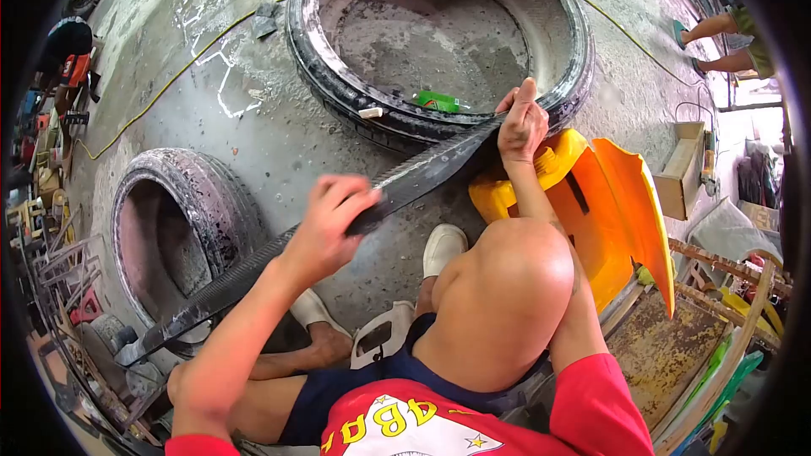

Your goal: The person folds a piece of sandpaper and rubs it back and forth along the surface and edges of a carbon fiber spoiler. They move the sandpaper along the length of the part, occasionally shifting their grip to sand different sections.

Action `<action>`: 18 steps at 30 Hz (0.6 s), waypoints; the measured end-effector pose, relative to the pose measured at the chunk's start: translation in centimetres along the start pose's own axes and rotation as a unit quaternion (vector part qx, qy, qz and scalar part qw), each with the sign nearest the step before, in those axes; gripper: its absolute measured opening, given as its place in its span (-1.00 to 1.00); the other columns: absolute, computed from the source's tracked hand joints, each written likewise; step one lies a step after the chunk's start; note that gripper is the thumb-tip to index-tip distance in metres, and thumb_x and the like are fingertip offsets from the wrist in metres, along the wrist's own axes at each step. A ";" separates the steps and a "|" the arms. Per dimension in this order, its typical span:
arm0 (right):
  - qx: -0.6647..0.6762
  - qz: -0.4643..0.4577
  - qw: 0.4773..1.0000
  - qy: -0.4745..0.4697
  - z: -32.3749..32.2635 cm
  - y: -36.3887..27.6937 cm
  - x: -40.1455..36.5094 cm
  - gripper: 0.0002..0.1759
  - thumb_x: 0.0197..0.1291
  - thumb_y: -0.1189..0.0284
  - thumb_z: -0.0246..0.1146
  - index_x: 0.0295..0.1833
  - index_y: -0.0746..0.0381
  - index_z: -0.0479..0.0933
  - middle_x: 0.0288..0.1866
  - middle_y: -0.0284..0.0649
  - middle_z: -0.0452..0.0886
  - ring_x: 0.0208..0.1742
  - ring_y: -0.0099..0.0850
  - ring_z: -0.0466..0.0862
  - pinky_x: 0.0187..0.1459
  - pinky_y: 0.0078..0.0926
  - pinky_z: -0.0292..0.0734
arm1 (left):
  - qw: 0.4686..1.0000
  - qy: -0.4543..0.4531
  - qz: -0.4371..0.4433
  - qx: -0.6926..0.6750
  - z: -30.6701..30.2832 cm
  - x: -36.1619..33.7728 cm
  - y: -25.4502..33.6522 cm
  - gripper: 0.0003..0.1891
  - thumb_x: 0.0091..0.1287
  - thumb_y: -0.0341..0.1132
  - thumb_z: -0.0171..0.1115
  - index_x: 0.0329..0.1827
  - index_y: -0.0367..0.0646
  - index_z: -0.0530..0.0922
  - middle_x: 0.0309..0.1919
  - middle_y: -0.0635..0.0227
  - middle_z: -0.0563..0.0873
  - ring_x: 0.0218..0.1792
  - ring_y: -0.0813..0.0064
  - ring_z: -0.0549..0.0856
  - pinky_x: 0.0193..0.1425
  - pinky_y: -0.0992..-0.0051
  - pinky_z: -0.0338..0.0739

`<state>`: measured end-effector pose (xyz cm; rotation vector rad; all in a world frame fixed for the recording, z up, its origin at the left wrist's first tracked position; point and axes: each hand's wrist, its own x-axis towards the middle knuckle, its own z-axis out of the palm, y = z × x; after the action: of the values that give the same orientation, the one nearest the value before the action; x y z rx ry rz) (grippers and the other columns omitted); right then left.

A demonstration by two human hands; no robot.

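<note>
A long black strip with a woven, carbon-fibre look (439,171) slants across in front of me, from the lower left up to the big tyre. My right hand (524,125) is closed round its upper end, thumb pointing up. Over the strip's middle, my left hand (332,221) is slightly blurred, its fingers curled on a dark pad (368,214) pressed to the surface. Most of the pad is hidden by the hand. The strip's upper end is at the rim of the large tyre (311,57), and its lower part crosses in front of a smaller tyre (221,203).
Beside my right knee stands a yellow-orange plastic panel (621,219). A green item (439,101) lies inside the large tyre, and a small white block (370,113) on its rim. A yellow hose (156,101) crosses the floor. Another person's legs (718,27) show at right.
</note>
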<state>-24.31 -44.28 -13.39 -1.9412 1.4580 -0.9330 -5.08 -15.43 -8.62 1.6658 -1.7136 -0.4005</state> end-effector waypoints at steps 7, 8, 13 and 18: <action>0.003 -0.015 1.000 -0.016 -0.4 0.1 0.1 -0.03 0.74 -0.19 -0.34 -0.55 0.22 0.60 -0.54 -0.03 0.63 -0.29 0.03 0.73 -0.06 -0.17 0.57 | 0.998 0.028 0.042 -0.040 6.0 12.3 2.5 -0.64 0.28 -0.35 0.55 0.10 -0.24 0.68 0.06 0.13 0.64 0.07 0.00 0.58 0.22 0.13 0.51; 0.014 -0.003 1.000 -0.020 -0.5 0.0 0.0 -0.02 0.73 -0.21 -0.34 -0.55 0.21 0.61 -0.54 -0.04 0.64 -0.28 0.05 0.73 -0.06 -0.16 0.58 | 0.999 0.026 0.037 -0.014 4.7 9.7 2.3 -0.61 0.26 -0.42 0.55 0.14 -0.24 0.70 0.07 0.14 0.67 0.09 0.01 0.60 0.24 0.15 0.53; 0.001 0.007 1.000 -0.014 -0.1 0.8 0.1 -0.03 0.71 -0.24 -0.32 -0.54 0.18 0.62 -0.54 -0.07 0.66 -0.28 0.05 0.74 -0.06 -0.17 0.59 | 0.999 -0.035 -0.037 0.011 -0.6 1.0 1.7 -0.55 0.20 -0.54 0.55 0.20 -0.20 0.72 0.09 0.15 0.72 0.14 0.03 0.62 0.30 0.14 0.55; 0.004 -0.013 1.000 -0.007 0.3 1.3 0.3 -0.04 0.73 -0.22 -0.31 -0.54 0.18 0.62 -0.55 -0.09 0.65 -0.31 0.02 0.74 -0.06 -0.17 0.59 | 0.999 -0.020 0.035 -0.016 6.4 13.4 3.0 -0.59 0.26 -0.42 0.56 0.15 -0.20 0.64 0.13 0.13 0.67 0.12 -0.01 0.58 0.24 0.16 0.52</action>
<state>-24.80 -44.88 -14.49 -1.9614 1.4235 -0.9318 -10.55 -29.54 -7.59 1.5793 -1.7809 -0.4284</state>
